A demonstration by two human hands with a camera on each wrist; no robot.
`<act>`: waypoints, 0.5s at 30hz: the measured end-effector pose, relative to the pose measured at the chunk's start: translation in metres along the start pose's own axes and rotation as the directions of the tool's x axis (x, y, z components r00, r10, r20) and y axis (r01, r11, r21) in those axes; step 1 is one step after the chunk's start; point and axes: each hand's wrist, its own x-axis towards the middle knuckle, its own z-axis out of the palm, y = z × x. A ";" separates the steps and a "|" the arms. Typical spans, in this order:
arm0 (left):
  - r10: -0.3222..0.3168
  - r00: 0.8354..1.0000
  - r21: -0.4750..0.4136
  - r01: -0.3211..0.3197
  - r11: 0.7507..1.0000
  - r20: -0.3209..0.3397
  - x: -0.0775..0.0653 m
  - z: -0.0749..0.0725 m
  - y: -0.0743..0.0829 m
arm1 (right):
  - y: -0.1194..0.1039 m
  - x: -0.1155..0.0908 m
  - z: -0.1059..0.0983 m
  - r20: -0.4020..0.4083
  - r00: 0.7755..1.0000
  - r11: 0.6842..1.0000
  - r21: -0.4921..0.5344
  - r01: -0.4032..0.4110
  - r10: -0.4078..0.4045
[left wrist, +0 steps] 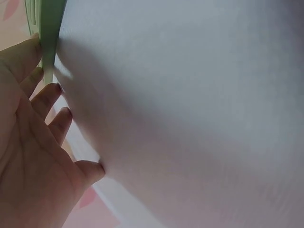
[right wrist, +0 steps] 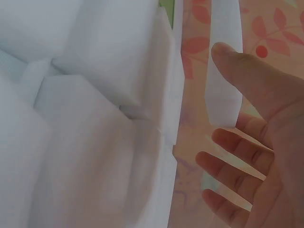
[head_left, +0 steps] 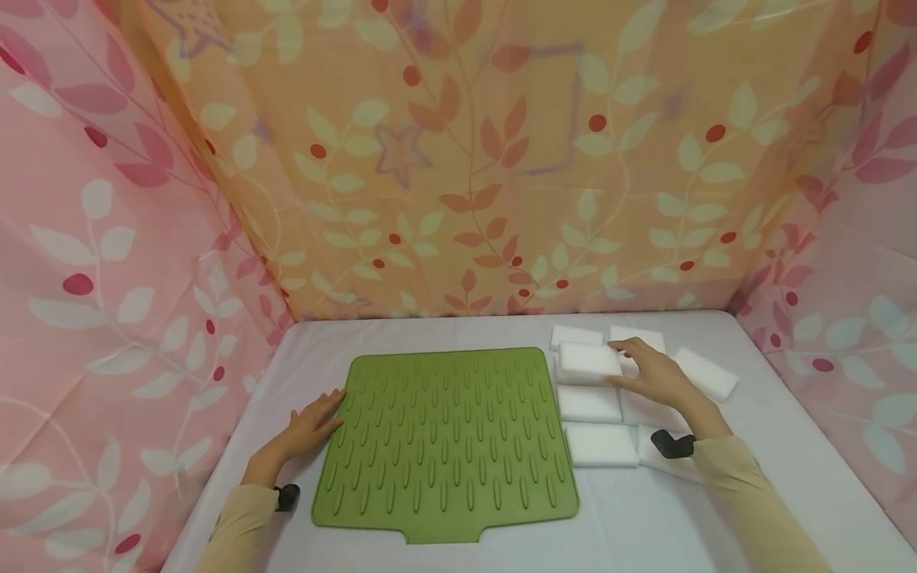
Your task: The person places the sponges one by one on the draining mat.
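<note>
A green ridged drying mat (head_left: 447, 446) lies flat at the middle of the table. Its left edge is touched by the fingertips of my left hand (head_left: 308, 427), whose fingers are spread and fairly straight. The left wrist view shows the same hand (left wrist: 38, 137) with the thumb and forefinger at the green edge. My right hand (head_left: 655, 374) pinches a white block-shaped sponge (head_left: 589, 360) by its right end, thumb on the near side and fingers on the far side. In the right wrist view this sponge (right wrist: 225, 71) is held up apart from the other blocks.
Several more white sponges (head_left: 602, 446) lie in rough rows right of the mat, below and around the right hand; one sponge (head_left: 705, 374) sits askew at the far right. A white cloth (head_left: 516, 549) covers the table. Patterned curtains (head_left: 466, 159) close off the back and sides.
</note>
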 end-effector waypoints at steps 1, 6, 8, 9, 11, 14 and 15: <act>-0.002 1.000 -0.001 0.002 1.000 -0.001 0.000 0.000 0.000 | -0.001 0.002 0.001 -0.002 1.000 1.000 -0.001 0.006 -0.006; -0.014 1.000 -0.006 0.014 1.000 -0.004 0.000 0.002 0.000 | -0.007 0.012 0.009 -0.005 1.000 1.000 0.006 0.023 -0.023; -0.014 1.000 -0.005 0.014 1.000 -0.002 0.000 0.003 0.000 | -0.009 0.016 0.012 -0.003 1.000 1.000 -0.006 0.024 -0.024; -0.012 1.000 -0.007 0.012 1.000 -0.003 -0.001 0.004 0.000 | -0.011 0.018 0.014 0.001 1.000 1.000 -0.011 0.022 -0.022; -0.009 1.000 -0.010 0.009 1.000 -0.003 -0.001 0.004 0.000 | -0.013 0.022 0.017 0.003 1.000 1.000 -0.017 0.018 -0.018; -0.003 1.000 -0.026 0.003 1.000 -0.004 -0.001 0.003 0.001 | -0.019 0.028 0.022 0.003 1.000 1.000 -0.009 0.016 -0.016; 0.001 1.000 -0.033 -0.001 0.999 -0.006 -0.001 0.002 0.002 | -0.021 0.030 0.023 0.003 1.000 1.000 -0.008 0.016 -0.016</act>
